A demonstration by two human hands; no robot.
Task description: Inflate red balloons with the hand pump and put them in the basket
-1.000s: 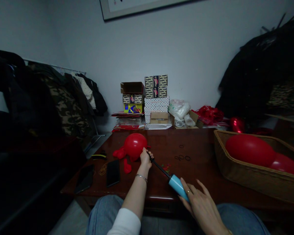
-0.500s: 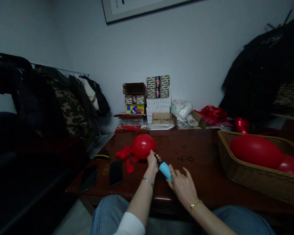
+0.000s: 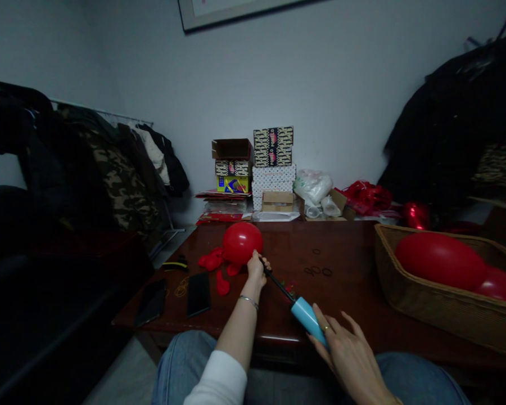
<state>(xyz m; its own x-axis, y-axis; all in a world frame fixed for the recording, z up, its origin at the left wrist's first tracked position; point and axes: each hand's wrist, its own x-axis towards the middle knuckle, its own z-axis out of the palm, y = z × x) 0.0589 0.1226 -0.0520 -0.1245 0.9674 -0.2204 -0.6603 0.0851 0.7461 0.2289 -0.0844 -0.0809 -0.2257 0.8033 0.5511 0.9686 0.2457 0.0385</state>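
A round red balloon (image 3: 241, 242), partly inflated, sits at the far end of a blue hand pump (image 3: 308, 318). My left hand (image 3: 257, 271) is closed where the balloon's neck meets the pump's black tip; the neck itself is hidden by the fingers. My right hand (image 3: 349, 344) grips the blue barrel between thumb and forefinger, the other fingers spread. A long black rod shows between the barrel and my left hand. Limp red balloons (image 3: 211, 259) lie left of the inflated one, and another flat red balloon (image 3: 222, 283) lies nearer me.
A wicker basket (image 3: 447, 312) with large red balloons stands on the right of the brown table (image 3: 354, 253). Black rings (image 3: 318, 271) lie mid-table. Two dark phones (image 3: 198, 295), yellow bands (image 3: 181, 287) and a black-yellow tool (image 3: 175, 265) are at left. Stacked boxes (image 3: 273, 147) stand behind.
My right hand has drawn the blue barrel back toward me and right, exposing the black rod. My left hand and the balloon have shifted slightly left and up in view.
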